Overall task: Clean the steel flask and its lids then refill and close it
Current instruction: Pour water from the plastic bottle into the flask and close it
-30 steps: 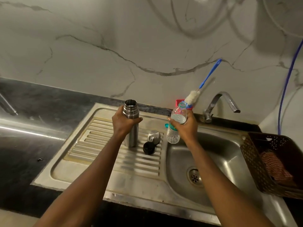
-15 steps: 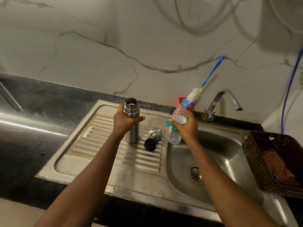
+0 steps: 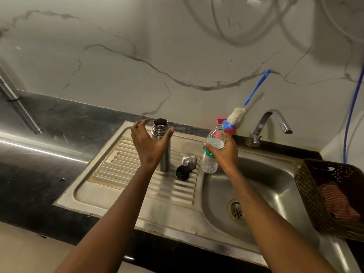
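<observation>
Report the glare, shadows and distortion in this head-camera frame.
Head view: a bright glare streak crosses the black stone counter; looping shadows fall on the white marble wall; the front rim of the stainless steel sink bows slightly from wide-angle distortion; the left hand looks slightly soft beside the upright steel flask.

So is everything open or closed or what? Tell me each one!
steel flask, upright on the drainboard, lid off.
left hand, open, fingers spread by the flask, not gripping.
right hand, gripping the water bottle.
water bottle, upright, water inside.
steel lid, off, lying on the drainboard.
black lid, off, beside it.
tap, not running.
</observation>
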